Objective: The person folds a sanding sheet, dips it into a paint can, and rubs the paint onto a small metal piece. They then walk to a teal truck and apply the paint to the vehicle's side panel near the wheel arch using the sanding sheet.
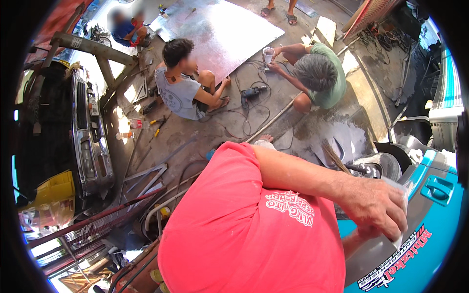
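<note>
My left arm reaches across the front of my red shirt [254, 234] to the right. At its end my left hand [376, 207] is closed, fingers bent over a thin whitish translucent sheet [403, 215], whose exact kind I cannot make out. The sheet is against or just above a teal and grey vehicle panel [405, 244] with printed lettering and a recessed teal door handle [438, 189]. Below my left hand, part of my right hand [360, 239] shows at the panel; its fingers are hidden behind the left hand and the sheet.
A tyre [386, 163] lies beyond the panel. Two people crouch by a large metal sheet [215, 29]; one holds a clear cup [268, 54]. A corded power drill [253, 92] and cables lie on the floor. A vehicle front [88, 132] stands at left.
</note>
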{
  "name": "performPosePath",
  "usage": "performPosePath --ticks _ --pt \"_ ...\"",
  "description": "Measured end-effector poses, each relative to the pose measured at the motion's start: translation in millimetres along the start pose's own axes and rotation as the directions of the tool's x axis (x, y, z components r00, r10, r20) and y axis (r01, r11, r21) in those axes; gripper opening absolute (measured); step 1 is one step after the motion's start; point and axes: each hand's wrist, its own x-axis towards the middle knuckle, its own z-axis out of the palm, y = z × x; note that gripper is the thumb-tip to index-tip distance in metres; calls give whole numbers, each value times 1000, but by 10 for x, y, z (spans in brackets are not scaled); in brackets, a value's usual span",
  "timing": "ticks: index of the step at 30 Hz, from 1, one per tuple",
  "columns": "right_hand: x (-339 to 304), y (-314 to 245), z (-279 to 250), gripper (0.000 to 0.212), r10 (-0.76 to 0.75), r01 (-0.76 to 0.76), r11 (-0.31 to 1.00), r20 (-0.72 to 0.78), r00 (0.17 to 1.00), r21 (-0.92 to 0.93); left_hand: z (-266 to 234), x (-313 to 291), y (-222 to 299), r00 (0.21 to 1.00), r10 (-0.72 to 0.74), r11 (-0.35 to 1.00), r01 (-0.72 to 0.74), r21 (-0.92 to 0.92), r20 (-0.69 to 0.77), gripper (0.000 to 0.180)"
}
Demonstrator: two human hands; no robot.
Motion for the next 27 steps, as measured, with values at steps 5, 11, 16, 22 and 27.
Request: performPosePath --ticks 5,11,16,22,27 --pt "-227 165 -82 49 115 -151 985 317 941 89 -216 -426 -217 969 -208 969 185 165 132 26" --pt "-190 -186 -55 53 -182 100 927 -200 963 -362 -266 -432 -68 953 -87 995 67 76 291 11" --pt "-342 -289 133 52 -70 69 963 3 998 -261 -528 -13 -340 944 -266 937 207 282 193 10" --pt "-133 67 337 56 -468 198 645 -177 866 -738 54 -317 -251 954 -237 965 209 157 182 12" --pt "-50 -128 198 53 -103 -50 937 -411 906 -345 -53 -623 -27 947 -214 973 188 131 238 21"
